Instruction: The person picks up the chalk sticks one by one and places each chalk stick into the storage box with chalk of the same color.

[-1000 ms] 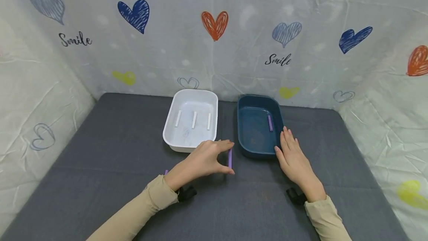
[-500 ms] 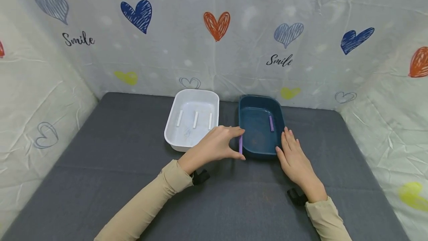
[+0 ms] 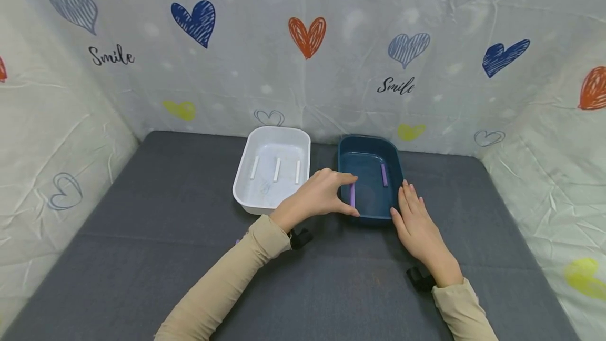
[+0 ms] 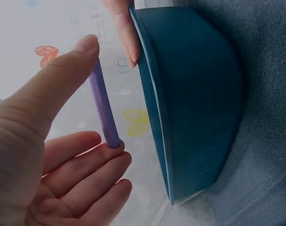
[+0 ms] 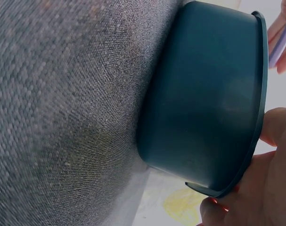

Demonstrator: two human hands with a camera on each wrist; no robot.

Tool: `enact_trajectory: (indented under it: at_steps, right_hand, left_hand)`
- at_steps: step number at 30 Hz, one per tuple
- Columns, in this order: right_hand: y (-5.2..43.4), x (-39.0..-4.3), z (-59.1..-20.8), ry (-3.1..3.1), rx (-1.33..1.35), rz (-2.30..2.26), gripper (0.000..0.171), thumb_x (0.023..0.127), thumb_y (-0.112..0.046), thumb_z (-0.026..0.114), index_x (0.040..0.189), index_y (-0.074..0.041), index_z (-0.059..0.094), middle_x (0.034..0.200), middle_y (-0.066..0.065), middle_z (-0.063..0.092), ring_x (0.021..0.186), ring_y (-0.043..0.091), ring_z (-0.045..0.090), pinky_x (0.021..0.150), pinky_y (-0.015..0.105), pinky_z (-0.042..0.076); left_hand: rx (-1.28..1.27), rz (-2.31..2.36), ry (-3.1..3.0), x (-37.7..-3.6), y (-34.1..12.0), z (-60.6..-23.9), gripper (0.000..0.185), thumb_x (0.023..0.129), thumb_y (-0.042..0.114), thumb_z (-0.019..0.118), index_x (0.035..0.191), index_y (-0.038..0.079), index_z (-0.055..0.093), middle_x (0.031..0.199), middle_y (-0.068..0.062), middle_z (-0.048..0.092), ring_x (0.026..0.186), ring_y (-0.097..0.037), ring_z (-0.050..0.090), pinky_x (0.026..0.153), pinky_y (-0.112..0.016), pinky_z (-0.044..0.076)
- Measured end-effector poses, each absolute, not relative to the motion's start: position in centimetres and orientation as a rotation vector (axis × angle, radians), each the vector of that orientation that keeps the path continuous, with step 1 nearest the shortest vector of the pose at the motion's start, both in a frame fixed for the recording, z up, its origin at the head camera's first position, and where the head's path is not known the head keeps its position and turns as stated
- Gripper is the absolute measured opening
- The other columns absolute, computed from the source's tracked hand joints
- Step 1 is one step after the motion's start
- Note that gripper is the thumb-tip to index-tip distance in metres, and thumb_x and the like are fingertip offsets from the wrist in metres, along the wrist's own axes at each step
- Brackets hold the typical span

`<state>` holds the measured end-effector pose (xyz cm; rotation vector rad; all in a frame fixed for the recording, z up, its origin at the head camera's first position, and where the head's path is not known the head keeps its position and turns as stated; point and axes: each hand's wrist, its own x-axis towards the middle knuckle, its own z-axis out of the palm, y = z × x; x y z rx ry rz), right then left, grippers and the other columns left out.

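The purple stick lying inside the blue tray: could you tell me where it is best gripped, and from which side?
Pinch the purple stick across its middle from above: it lies flat near the right wall of the blue tray, whose rim blocks a sideways approach.

Staged booth: heart-print cloth walls [image 3: 303, 67]

The left hand [image 3: 318, 197] has carried its slim purple stick [image 3: 352, 194] right and farther, over the dark blue plastic tub's [image 3: 369, 220] near rim.
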<state>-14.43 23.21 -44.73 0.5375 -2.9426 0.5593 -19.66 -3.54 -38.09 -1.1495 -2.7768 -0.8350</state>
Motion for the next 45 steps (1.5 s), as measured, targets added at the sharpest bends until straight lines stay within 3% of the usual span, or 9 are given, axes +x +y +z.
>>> enact_trajectory:
  at_steps: [5,11,15,20,23,27,33,38,45]
  right_hand:
    - [23.1,-14.5,-44.7,-2.935,0.537,0.554,0.064,0.109,-0.033,0.035,0.153,0.01,0.017,0.164,0.021,0.006,0.151,0.036,0.006,0.12,0.055,0.011]
    - [23.2,-14.5,-44.7,-2.942,0.53,0.554,0.065,0.109,-0.033,0.035,0.153,0.01,0.016,0.164,0.02,0.005,0.151,0.037,0.006,0.12,0.055,0.011]
    - [23.2,-14.5,-44.8,-2.944,0.527,0.554,0.065,0.109,-0.033,0.035,0.153,0.01,0.016,0.164,0.02,0.005,0.151,0.036,0.006,0.119,0.056,0.012]
    - [23.2,-14.5,-44.8,-2.949,0.526,0.556,0.065,0.109,-0.033,0.034,0.154,0.01,0.016,0.164,0.02,0.006,0.151,0.035,0.005,0.12,0.056,0.011]
    - [23.1,-14.5,-44.8,-2.954,0.525,0.555,0.065,0.109,-0.034,0.034,0.154,0.01,0.016,0.164,0.019,0.005,0.151,0.035,0.005,0.12,0.056,0.011]
    - [23.2,-14.4,-44.8,-2.958,0.529,0.553,0.065,0.109,-0.034,0.033,0.153,0.01,0.016,0.164,0.02,0.005,0.151,0.036,0.005,0.119,0.057,0.011]
    - [23.3,-14.5,-44.7,-2.956,0.536,0.557,0.064,0.109,-0.034,0.033,0.154,0.01,0.016,0.165,0.019,0.005,0.151,0.035,0.004,0.119,0.057,0.011]
    - [23.3,-14.5,-44.8,-2.959,0.536,0.556,0.064,0.109,-0.034,0.033,0.153,0.01,0.016,0.165,0.019,0.004,0.151,0.034,0.003,0.119,0.058,0.012]
    - [23.4,-14.4,-44.7,-2.957,0.539,0.574,0.064,0.109,-0.033,0.034,0.153,0.011,0.016,0.164,0.019,0.004,0.151,0.034,0.002,0.12,0.056,0.009]
  left_hand:
    - [-1.137,-0.861,-2.787,-20.4,-3.2,-38.3,0.076,0.072,0.042,0.089,0.131,0.001,0.064,0.129,-0.012,0.065,0.107,-0.021,0.067,0.09,-0.031,0.055]
    - [-1.123,-0.884,-2.823,-21.3,-2.6,-38.7,0.078,0.072,0.043,0.089,0.132,0.001,0.063,0.121,-0.013,0.069,0.076,-0.014,0.063,0.07,-0.023,0.052]
    - [-1.107,-0.87,-2.868,-21.8,-2.0,-38.8,0.079,0.072,0.045,0.088,0.133,0.002,0.063,0.093,-0.009,0.072,0.06,-0.012,0.05,0.055,-0.021,0.042]
    - [-1.086,-0.842,-2.892,-22.5,-1.3,-38.7,0.079,0.073,0.046,0.087,0.134,0.005,0.063,0.062,0.001,0.054,0.051,-0.011,0.035,0.048,-0.023,0.031]
    - [-1.073,-0.841,-2.894,-23.0,-0.9,-38.6,0.078,0.072,0.046,0.087,0.134,0.005,0.063,0.067,-0.002,0.059,0.055,-0.014,0.04,0.052,-0.023,0.035]
    - [-1.073,-0.841,-2.899,-23.7,-0.3,-38.4,0.079,0.072,0.049,0.087,0.134,0.006,0.063,0.093,-0.009,0.072,0.066,-0.012,0.049,0.061,-0.021,0.043]
    - [-1.043,-0.856,-2.917,-24.7,0.5,-37.9,0.082,0.072,0.05,0.086,0.136,0.006,0.061,0.075,-0.007,0.064,0.056,-0.013,0.037,0.053,-0.024,0.036]
    - [-1.002,-0.894,-2.928,-25.6,1.3,-37.8,0.081,0.072,0.052,0.086,0.135,0.007,0.062,0.098,-0.01,0.071,0.062,-0.014,0.041,0.054,-0.022,0.037]
    - [-0.95,-0.929,-2.896,-26.7,2.5,-37.4,0.081,0.072,0.05,0.087,0.135,0.006,0.062,0.128,-0.01,0.066,0.097,-0.018,0.062,0.082,-0.024,0.052]
